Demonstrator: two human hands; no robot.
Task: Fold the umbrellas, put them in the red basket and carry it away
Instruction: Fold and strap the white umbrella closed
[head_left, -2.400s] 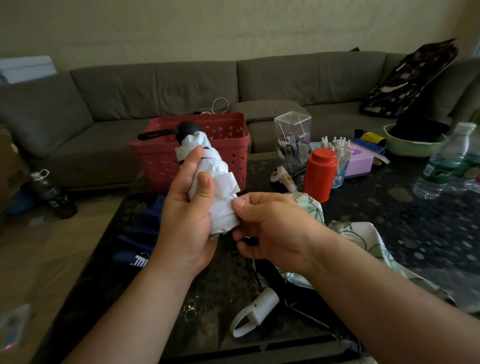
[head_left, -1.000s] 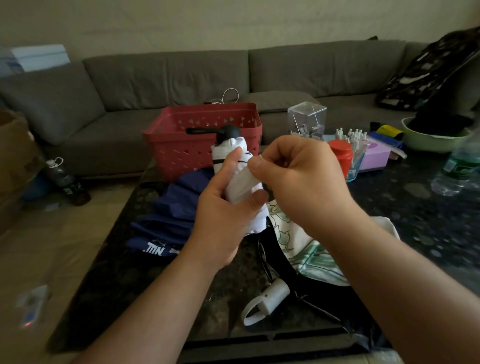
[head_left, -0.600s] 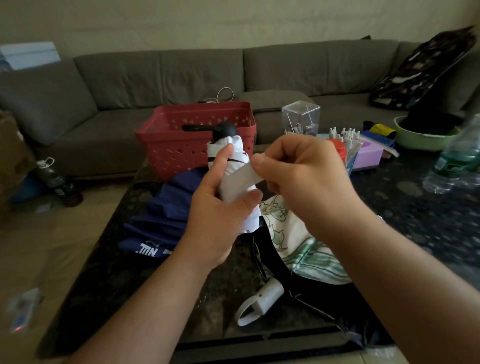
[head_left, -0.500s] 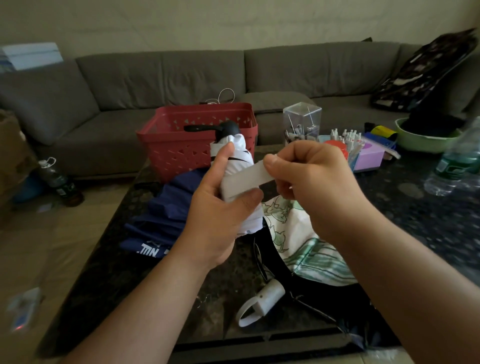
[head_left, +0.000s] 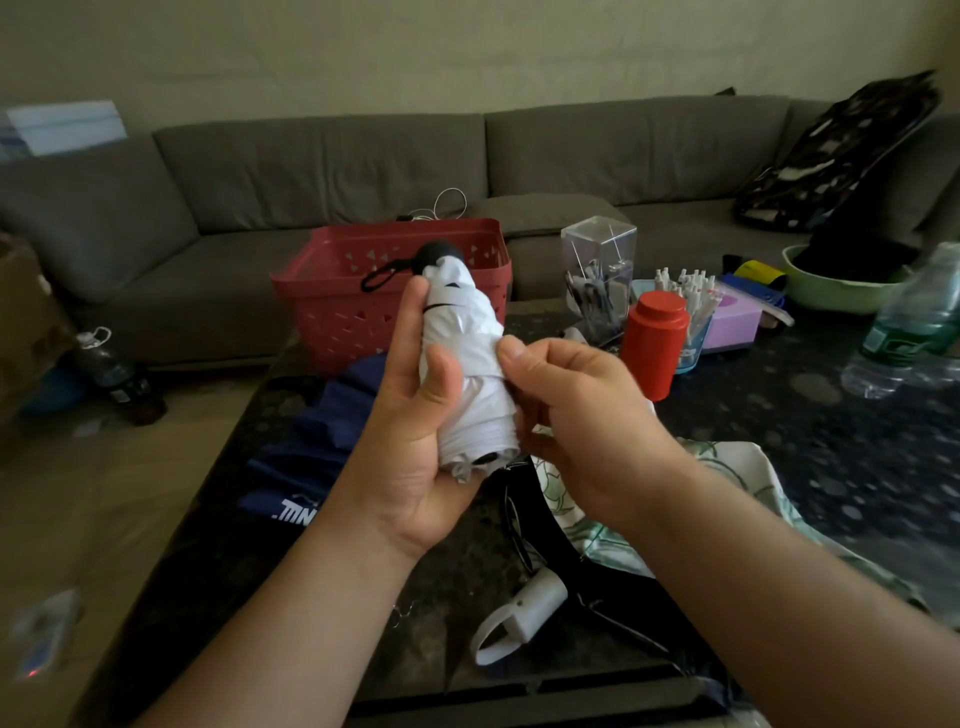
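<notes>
Left hand (head_left: 415, 431) wrapped around a folded white umbrella (head_left: 467, 358) held upright above a dark table (head_left: 857, 452), right hand (head_left: 582, 415) pinching its strap at the side, red basket (head_left: 332, 306) empty behind, blue umbrella (head_left: 317, 431) lying below

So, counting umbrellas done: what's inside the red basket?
The red basket shows only bare inner walls; its floor is hidden by the near wall and the white umbrella held in front.
</notes>
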